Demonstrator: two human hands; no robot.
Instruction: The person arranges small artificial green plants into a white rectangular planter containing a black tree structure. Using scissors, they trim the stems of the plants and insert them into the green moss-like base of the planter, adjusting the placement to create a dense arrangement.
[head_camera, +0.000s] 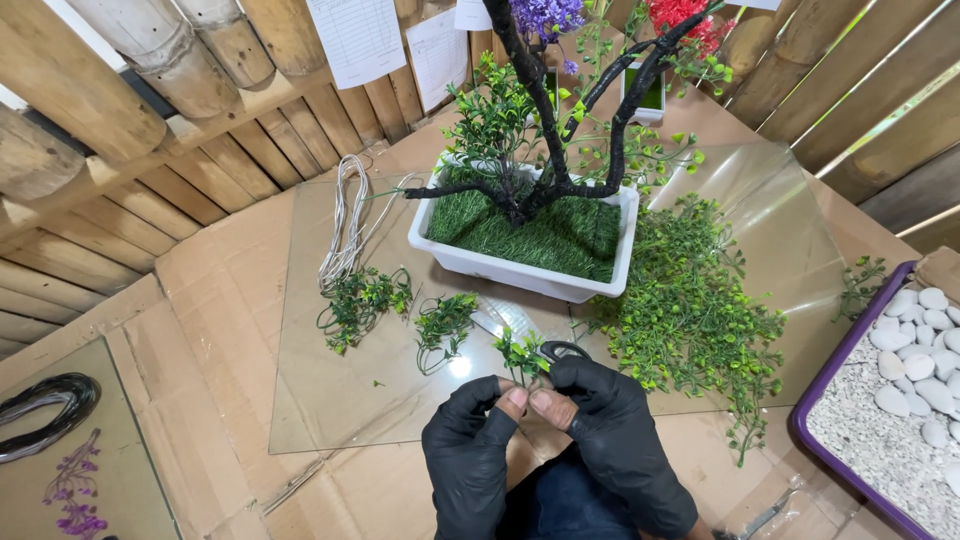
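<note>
Head view: both gloved hands, left hand (468, 440) and right hand (605, 420), pinch a green sprig (520, 357); tree planter (525, 262) partly leafed, loose sprigs (690, 310) remain

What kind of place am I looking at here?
Probably a small craft workbench for making artificial plants, in a bamboo-walled hut: a white planter with a fake tree, loose plastic sprigs on a glass sheet, and a tray of white pebbles.
</note>
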